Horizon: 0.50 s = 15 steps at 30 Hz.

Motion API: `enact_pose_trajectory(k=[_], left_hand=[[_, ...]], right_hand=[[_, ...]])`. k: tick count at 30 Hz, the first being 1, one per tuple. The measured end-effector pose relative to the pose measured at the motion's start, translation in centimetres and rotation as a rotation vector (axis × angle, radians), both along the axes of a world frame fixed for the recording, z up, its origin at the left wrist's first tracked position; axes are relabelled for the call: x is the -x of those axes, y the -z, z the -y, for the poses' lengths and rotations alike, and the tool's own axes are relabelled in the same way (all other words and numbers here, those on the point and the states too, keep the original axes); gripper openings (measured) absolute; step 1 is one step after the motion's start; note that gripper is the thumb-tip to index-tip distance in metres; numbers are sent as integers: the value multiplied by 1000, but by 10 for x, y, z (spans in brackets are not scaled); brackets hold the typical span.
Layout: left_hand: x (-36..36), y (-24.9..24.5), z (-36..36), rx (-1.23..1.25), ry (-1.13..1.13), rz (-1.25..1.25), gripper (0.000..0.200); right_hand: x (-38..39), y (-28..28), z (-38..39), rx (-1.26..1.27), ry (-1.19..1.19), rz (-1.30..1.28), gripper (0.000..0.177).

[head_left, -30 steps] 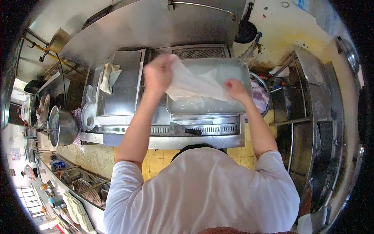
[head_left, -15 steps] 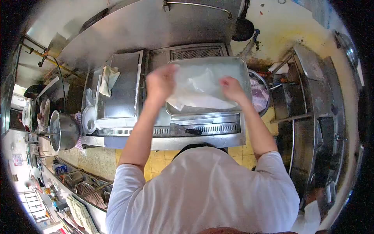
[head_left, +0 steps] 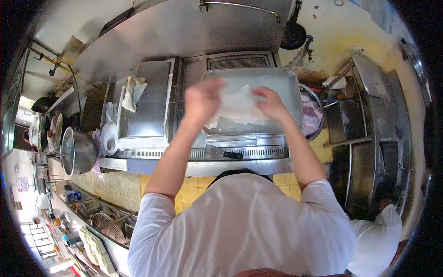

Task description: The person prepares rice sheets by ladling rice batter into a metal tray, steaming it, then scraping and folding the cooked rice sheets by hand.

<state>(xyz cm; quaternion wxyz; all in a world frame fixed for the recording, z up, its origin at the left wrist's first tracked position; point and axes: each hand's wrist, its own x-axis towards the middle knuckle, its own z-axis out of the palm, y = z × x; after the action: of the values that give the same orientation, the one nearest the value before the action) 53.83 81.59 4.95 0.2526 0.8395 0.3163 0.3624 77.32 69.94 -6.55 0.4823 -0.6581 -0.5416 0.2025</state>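
Our right hand [head_left: 270, 104] is loosely unclosed, our blurred left hand [head_left: 203, 99] we cannot tell, and between them the thin, limp white sheet [head_left: 237, 108] deserves gentle handling.

left grip [head_left: 203, 99]: blurred; whether it touches the white sheet [head_left: 241, 110] cannot be told. sheet: partly hidden behind that grip. metal bowl [head_left: 321, 121]: left side hidden behind the tray [head_left: 290, 76]. white shirt [head_left: 244, 221]: cut off by bottom edge. wall notice [head_left: 22, 184], far left: lettering too small to read.
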Motion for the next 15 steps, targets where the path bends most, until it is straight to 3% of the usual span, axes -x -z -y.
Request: enact_pose_trajectory(k=[2,3,5,7,8,10,12,14,15], left_hand=[[-21,-4,16,-107,57,-26,31],[-24,-7,20,-211,118,-55,37],[4,-35,-5,-208,71,36,25],[37,-65,-24,13,-155,206,18],[50,-74,-30,112,-201,251,18],[58,-51,-37,13,-296,107,17],[40,-5,-31,-135,-123,95,20],[8,9,0,-17,30,-12,25],[-3,6,9,-16,31,-12,25]], right_hand=[[54,-62,-19,-67,-96,-269,32],[59,-59,-16,-66,-94,-273,32],[64,-45,-15,287,-135,-141,31],[11,42,3,305,56,135,29],[-23,59,20,411,74,160,28],[-39,61,30,524,87,177,28],[-35,40,25,417,101,248,28],[18,-25,1,15,19,103,36],[45,-53,-11,-10,-69,-44,37]])
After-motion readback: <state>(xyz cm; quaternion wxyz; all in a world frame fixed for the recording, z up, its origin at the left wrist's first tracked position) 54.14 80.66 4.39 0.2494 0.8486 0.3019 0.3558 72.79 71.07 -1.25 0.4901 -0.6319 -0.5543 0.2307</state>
